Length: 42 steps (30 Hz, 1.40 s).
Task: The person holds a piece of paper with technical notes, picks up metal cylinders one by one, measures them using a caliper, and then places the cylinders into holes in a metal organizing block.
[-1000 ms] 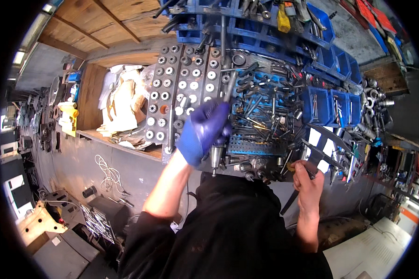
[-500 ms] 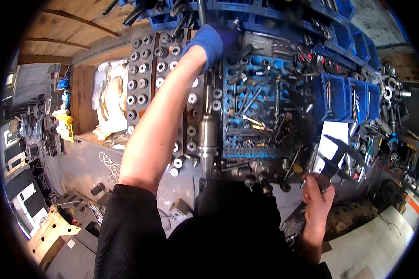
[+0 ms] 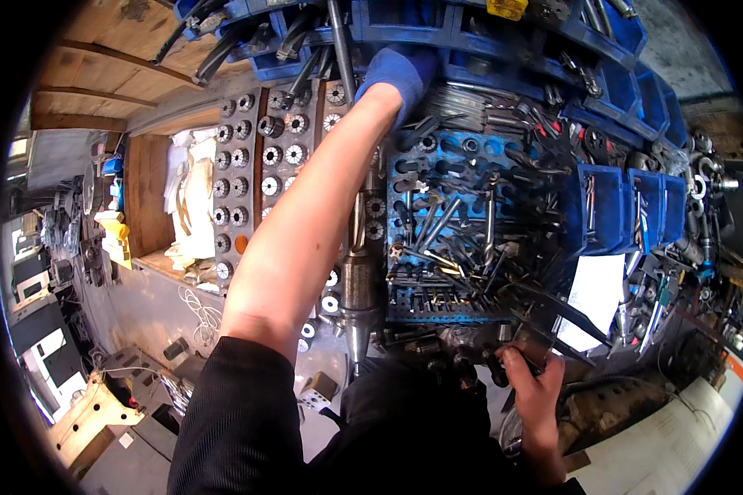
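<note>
My left hand (image 3: 398, 73), in a blue knitted glove, reaches to the far side of the bench among the blue bins (image 3: 392, 31). Its fingers are lost in shadow there, so what they touch is hidden. A long dark tool shank (image 3: 340, 41) stands just left of the glove. At the near right, my bare right hand (image 3: 533, 384) is closed around a dark caliper (image 3: 563, 308), its jaws pointing away to the right. Below my left wrist lies a metal tool holder (image 3: 357, 285) with a drill bit in its end.
Racks of round collets (image 3: 239, 158) fill the left of the bench. A blue perforated rack (image 3: 447, 310) in the middle is covered with drills and cutters. Small blue bins (image 3: 601, 210) and a white paper sheet (image 3: 594, 297) are at the right. Coiled white cord (image 3: 202, 309) hangs at left.
The view has shifted, so the bench sits lower. My left hand has gone deeper among the bins. The caliper in my right hand has swung lower and to the left.
</note>
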Tool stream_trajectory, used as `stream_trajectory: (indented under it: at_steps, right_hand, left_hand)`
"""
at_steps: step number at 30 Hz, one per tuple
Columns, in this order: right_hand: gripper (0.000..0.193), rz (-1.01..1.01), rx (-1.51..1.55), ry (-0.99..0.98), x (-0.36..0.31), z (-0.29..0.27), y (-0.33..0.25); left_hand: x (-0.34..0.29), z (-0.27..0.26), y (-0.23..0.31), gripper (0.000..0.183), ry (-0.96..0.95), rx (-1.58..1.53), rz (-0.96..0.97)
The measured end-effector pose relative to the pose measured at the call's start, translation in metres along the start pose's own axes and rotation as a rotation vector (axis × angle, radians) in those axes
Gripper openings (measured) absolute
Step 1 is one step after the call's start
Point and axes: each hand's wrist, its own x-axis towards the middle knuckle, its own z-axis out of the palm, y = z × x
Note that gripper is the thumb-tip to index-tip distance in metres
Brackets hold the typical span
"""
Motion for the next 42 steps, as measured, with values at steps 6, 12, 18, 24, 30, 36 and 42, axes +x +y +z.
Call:
stream_trajectory:
  at_steps: [6, 12, 18, 24, 30, 36, 42]
  right_hand:
    - [0.011, -0.042, -0.018, -0.042, 0.002, 0.002, 0.002]
    - [0.010, -0.021, 0.081, -0.082, 0.002, 0.011, 0.001]
    - [0.013, -0.095, 0.063, -0.085, 0.000, 0.011, 0.002]
    - [0.011, -0.007, 0.001, -0.101, 0.000, 0.000, -0.005]
    - [0.017, -0.097, -0.009, -0.053, 0.006, -0.009, -0.007]
    - [0.018, -0.130, 0.000, -0.039, 0.012, -0.017, -0.015]
    - [0.020, -0.162, 0.008, -0.058, 0.015, -0.023, -0.021]
  left_hand:
    - [-0.005, -0.007, -0.001, 0.046, -0.170, 0.263, 0.171]
    - [-0.034, -0.026, -0.008, 0.037, -0.372, -0.357, 0.067]
    - [-0.055, -0.047, -0.004, 0.030, -0.352, -0.418, -0.066]
    - [-0.082, -0.056, 0.010, 0.031, -0.297, -0.521, -0.118]
    - [-0.094, -0.058, 0.028, 0.025, -0.034, -0.546, 0.057]
    - [-0.125, -0.077, 0.095, 0.026, 0.044, -0.542, 0.156]
    - [-0.139, -0.095, 0.140, 0.031, 0.090, -0.408, 0.310]
